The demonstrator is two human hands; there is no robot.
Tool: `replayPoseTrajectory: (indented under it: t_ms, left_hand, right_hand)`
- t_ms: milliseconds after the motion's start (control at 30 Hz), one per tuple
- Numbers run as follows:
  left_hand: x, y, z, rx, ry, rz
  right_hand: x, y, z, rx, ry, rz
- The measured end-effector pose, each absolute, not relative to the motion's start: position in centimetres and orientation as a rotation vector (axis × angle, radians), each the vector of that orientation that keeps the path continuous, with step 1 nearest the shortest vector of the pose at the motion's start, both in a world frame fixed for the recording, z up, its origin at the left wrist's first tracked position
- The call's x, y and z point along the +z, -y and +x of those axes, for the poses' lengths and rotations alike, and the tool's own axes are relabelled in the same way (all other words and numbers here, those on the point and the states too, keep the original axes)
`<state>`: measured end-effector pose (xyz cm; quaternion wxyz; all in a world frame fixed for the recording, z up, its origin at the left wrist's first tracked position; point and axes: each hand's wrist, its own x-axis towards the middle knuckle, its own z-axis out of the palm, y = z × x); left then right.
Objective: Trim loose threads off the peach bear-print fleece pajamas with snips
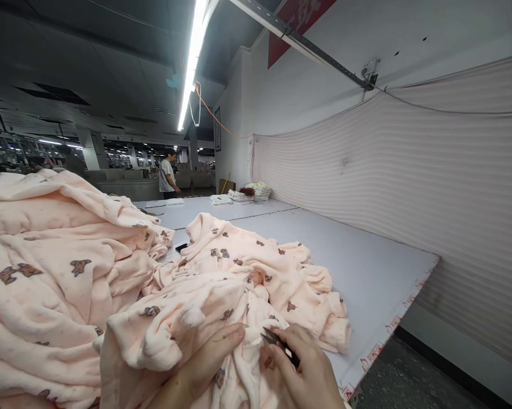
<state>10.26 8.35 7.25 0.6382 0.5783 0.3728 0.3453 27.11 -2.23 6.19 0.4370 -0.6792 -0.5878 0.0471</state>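
Pale pink fleece garments with a brown bear print lie heaped in front of me. My left hand (215,349) grips a fold of the nearest fleece garment (204,307), thumb on top and the other fingers hidden in the cloth. In my right hand (309,363) is a small pair of dark thread snips (277,339), blades pointing left toward the fold by my left thumb. Whether the blades touch the cloth I cannot tell. Behind my hands, another part of the heap (242,244) spreads across the table.
A larger fleece pile (63,250) rises at the left. The pale table (366,267) runs to a marked right edge. Folded cloth stacks (241,196) stand at its far end, near a standing person (167,175). A striped cloth sheet (387,170) covers the right wall.
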Motion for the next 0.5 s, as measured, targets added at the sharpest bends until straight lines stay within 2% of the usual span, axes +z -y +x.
replayPoseTrajectory:
  t_ms: [200, 433, 500]
  left_hand:
    - [6.9, -8.4, 10.4, 0.735, -0.766, 1.306]
    - [6.2, -8.4, 10.9, 0.624, -0.724, 1.243]
    - [6.3, -8.4, 10.8, 0.639, -0.705, 1.233]
  right_hand:
    - [6.3, 2.1, 27.2, 0.091, 1.457, -1.716]
    - [4.9, 2.6, 25.9, -0.418, 1.75, -1.823]
    - [4.8, 2.7, 25.7, -0.397, 1.707, -1.84]
